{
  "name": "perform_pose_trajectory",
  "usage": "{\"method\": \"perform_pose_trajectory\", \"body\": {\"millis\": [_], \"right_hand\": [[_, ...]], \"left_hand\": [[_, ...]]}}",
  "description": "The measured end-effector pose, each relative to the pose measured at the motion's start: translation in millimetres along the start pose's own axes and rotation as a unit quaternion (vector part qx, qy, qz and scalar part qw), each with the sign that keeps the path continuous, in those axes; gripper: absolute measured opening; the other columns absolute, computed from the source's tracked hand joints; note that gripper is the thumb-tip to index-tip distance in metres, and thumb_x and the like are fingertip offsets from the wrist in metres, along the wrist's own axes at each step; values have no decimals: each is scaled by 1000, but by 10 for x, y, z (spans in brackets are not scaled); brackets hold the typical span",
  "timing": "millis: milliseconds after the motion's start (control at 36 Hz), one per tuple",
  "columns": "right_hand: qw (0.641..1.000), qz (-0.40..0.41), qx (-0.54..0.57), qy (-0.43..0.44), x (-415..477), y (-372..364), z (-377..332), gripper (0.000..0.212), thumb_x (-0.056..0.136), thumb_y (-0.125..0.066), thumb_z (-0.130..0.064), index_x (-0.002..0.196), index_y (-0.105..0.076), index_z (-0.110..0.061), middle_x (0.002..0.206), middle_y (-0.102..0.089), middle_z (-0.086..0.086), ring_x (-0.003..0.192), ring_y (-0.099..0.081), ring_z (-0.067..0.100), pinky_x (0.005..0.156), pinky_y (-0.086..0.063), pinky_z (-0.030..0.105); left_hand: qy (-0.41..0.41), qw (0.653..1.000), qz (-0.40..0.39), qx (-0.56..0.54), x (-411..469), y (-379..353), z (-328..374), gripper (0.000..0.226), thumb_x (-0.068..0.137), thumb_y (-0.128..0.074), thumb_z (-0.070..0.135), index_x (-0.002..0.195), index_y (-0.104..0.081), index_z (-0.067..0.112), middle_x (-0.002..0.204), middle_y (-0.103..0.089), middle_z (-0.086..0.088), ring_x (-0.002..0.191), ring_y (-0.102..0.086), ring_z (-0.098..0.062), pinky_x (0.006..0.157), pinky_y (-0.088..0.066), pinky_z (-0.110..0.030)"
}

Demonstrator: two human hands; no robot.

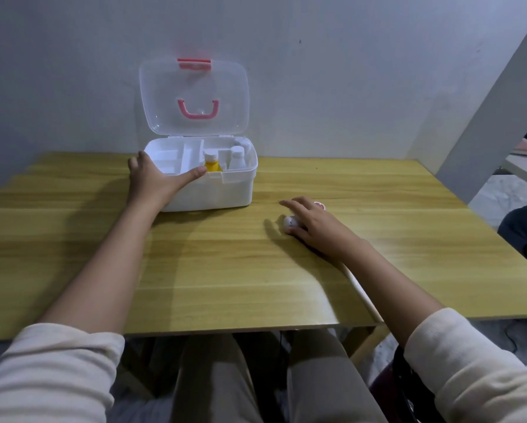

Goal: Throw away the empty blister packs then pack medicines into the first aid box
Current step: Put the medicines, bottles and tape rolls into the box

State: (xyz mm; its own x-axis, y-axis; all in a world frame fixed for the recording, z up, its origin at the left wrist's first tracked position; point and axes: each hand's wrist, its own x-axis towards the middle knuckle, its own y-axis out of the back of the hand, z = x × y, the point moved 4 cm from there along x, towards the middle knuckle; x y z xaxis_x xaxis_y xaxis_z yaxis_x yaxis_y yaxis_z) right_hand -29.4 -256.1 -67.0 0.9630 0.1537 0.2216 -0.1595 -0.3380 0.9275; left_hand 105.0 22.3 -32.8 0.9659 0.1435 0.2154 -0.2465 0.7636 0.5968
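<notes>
A white first aid box (219, 193) stands open at the back of the wooden table, its clear lid (194, 96) with pink handle upright against the wall. Inside the box stand a yellow bottle (212, 164) with a white cap and a white bottle (237, 158); white tray compartments fill its left side. My left hand (152, 180) grips the box's front left rim, thumb on the edge next to the yellow bottle. My right hand (312, 222) lies on the table to the right of the box, fingers curled over a small white container (291, 222). A small round pink-rimmed item (319, 205) shows just behind the fingers.
The table (225, 264) ends at a near edge above my knees and at a right edge by a grey slanted panel (494, 117). Another person's dark-clothed leg (524, 227) shows at the far right.
</notes>
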Motion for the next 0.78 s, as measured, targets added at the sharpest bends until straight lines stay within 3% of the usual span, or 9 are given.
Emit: {"method": "perform_pose_trajectory", "body": {"millis": [139, 278, 389, 472, 583, 667, 722, 778], "right_hand": [[999, -24, 18, -34, 85, -37, 34, 65, 91, -55, -32, 146, -22, -19, 144, -39, 5, 126, -43, 23, 98, -35, 33], [1000, -20, -1, -5, 164, -44, -18, 47, 91, -52, -31, 133, -37, -18, 127, -57, 7, 114, -53, 28, 88, -39, 35], [999, -13, -27, 15, 229, -53, -106, 39, 93, -48, -32, 130, -42, -20, 127, -58, 3, 110, -56, 26, 81, -42, 33], [999, -25, -13, 27, 275, -71, -174, 37, 93, -48, -28, 129, -43, -18, 126, -57, 5, 109, -55, 28, 84, -45, 36], [995, 10, 87, 49, 311, 3, -354, 35, 91, -53, -26, 124, -46, -18, 106, -62, 0, 94, -56, 23, 70, -36, 22], [975, 68, 203, 55, 381, 171, -584, 34, 90, -56, -27, 123, -48, -21, 95, -59, -7, 79, -51, 6, 65, -39, 6], [960, 93, 257, 60, 465, 277, -771, 34, 90, -57, -29, 122, -48, -22, 96, -60, -5, 80, -53, 8, 67, -41, 9], [947, 104, 299, 62, 575, 356, -967, 34, 90, -57, -31, 122, -48, -22, 100, -62, -3, 88, -59, 15, 75, -47, 23]], "left_hand": [[2, 1000, 2, 2, 3, 2, -1, 132, 43, -72, 78, 145, -26, 7, 145, -28, -10, 134, -34, -27, 103, -37, -39], [6, 1000, 0, -5, -6, 1, -7, 135, 41, -70, 80, 145, -25, 8, 145, -28, -10, 134, -34, -26, 103, -37, -37], [9, 1000, -2, -3, -7, 2, -2, 136, 41, -70, 80, 145, -24, 7, 146, -28, -11, 135, -33, -27, 104, -37, -38], [11, 1000, -8, -3, -5, 6, 2, 135, 41, -71, 79, 145, -24, 7, 146, -27, -11, 136, -32, -27, 106, -36, -39], [13, 1000, -29, -2, 0, 18, -1, 136, 42, -72, 78, 147, -21, 8, 148, -25, -11, 138, -29, -27, 109, -34, -40], [13, 999, -46, -15, 15, 37, -16, 130, 47, -75, 73, 147, -21, 10, 148, -25, -9, 138, -29, -25, 108, -33, -38], [1, 999, -48, -23, 19, 61, -35, 119, 51, -78, 67, 144, -27, 12, 145, -30, -8, 135, -33, -24, 104, -34, -36], [-16, 998, -46, -29, 4, 97, -61, 109, 53, -79, 63, 139, -34, 13, 140, -35, -8, 131, -37, -24, 101, -37, -35]]}}
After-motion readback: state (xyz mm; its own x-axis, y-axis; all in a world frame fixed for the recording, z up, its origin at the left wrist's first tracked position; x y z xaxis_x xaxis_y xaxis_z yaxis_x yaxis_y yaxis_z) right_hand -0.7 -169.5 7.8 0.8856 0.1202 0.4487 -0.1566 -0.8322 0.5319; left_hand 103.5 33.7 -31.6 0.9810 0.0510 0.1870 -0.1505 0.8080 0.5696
